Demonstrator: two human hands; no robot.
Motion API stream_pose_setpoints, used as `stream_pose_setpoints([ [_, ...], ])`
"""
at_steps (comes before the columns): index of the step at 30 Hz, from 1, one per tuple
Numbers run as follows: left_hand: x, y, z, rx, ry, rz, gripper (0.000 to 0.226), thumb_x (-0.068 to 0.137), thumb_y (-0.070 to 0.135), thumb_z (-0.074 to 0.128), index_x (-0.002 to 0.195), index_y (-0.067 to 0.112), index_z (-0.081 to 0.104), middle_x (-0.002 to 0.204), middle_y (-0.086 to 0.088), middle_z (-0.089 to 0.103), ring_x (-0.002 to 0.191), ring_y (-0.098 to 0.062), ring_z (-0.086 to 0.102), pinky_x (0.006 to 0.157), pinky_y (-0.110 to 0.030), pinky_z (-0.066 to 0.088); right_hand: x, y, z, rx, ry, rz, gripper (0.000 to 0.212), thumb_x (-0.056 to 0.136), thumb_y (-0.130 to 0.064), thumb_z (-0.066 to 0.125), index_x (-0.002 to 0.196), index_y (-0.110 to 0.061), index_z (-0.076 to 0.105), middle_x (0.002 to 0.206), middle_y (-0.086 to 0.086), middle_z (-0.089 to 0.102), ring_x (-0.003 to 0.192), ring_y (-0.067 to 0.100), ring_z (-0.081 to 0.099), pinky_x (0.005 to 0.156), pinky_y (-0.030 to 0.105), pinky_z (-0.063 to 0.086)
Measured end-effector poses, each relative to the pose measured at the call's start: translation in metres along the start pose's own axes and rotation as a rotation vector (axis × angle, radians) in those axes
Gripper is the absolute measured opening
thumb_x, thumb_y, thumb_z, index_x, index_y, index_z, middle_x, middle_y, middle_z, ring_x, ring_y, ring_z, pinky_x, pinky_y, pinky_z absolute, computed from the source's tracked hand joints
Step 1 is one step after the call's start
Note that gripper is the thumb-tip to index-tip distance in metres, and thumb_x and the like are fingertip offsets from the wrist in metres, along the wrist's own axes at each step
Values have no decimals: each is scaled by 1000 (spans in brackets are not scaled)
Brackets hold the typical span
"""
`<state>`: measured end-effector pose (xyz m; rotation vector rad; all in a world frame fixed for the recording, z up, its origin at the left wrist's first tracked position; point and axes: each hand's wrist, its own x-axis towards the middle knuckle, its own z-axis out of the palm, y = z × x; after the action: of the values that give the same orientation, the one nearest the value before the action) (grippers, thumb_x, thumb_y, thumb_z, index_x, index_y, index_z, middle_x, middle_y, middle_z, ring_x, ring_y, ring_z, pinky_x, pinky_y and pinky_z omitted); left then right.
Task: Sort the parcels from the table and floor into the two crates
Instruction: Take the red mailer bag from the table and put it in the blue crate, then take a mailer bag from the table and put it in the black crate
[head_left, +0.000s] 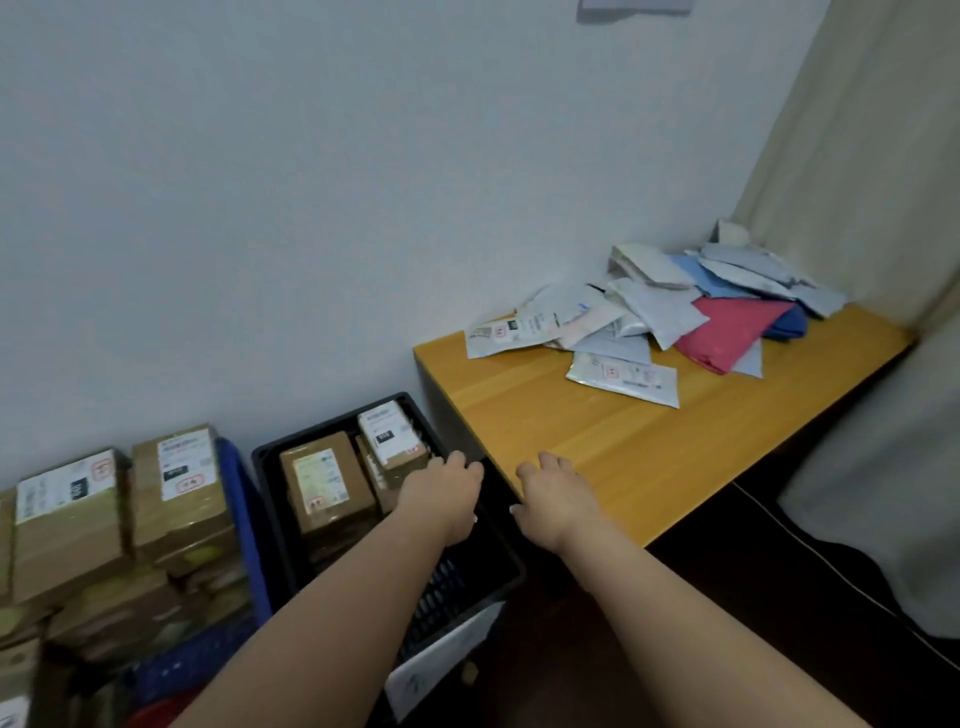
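Observation:
A black crate (498, 551) stands on the floor beside the wooden table (571, 441) and holds brown cardboard parcels (324, 480). To its left a blue crate (241, 519) is piled high with more cardboard parcels (176, 499). A heap of soft mailer bags (675, 317), white, grey, blue and pink, lies at the table's far end. My left hand (444, 496) hovers over the black crate, next to a labelled parcel, fingers loosely bent, holding nothing. My right hand (553, 501) hangs at the table's near corner, relaxed and empty.
A pale wall runs behind the crates and the table. A beige curtain (857, 156) hangs at the right. Grey bedding (883, 493) and a thin cable (831, 571) lie to the right of the table.

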<state>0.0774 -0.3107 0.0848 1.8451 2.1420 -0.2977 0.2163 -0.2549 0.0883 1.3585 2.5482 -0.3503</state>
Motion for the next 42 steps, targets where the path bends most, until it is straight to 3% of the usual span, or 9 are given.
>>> stream_pose_setpoints([
  [5,61,97,-20,-50,29,40,45,98,22,49,139,16,34,141,-10,35,125,-31,40,88,-43,50,14,105,-19,21,-24,54,47,96,-32,51,137,-12,41,142,14,36,132,33,34,104,39,36],
  [9,97,131,-22,-34,-19,46,47,99,22,49,142,17,31,146,-9,31,128,-31,38,89,-41,46,34,153,-18,68,-48,56,45,95,-31,51,135,-12,42,138,13,40,129,32,37,102,38,38],
  [17,169,138,-22,-16,-117,16,56,99,26,51,148,18,26,151,-9,27,135,-32,33,102,-45,45,78,200,3,169,-173,99,47,96,-25,47,139,-12,38,143,14,35,130,32,34,104,38,38],
  [23,223,153,-21,-74,-139,55,54,97,21,48,147,19,27,150,-6,28,133,-27,35,95,-42,49,116,244,-1,198,-187,194,51,97,-31,48,143,-14,35,146,12,31,133,29,31,109,37,34],
  [29,270,165,-14,-79,-207,35,57,96,20,49,148,19,25,153,-6,25,137,-30,31,100,-43,43,158,279,15,188,-298,196,55,97,-34,50,144,-12,32,150,14,28,138,31,26,111,38,32],
  [37,346,177,-12,-162,-257,-167,61,94,22,51,148,19,24,152,-6,27,136,-27,34,97,-42,44,260,350,7,195,-171,99,58,99,-33,48,147,-11,27,158,13,16,146,31,10,117,42,25],
  [42,389,185,-15,-230,-175,-219,65,94,25,52,151,17,20,155,-10,23,138,-30,30,106,-43,37,315,379,2,194,-174,89,60,101,-33,41,153,-16,16,161,15,6,148,36,4,118,45,18],
])
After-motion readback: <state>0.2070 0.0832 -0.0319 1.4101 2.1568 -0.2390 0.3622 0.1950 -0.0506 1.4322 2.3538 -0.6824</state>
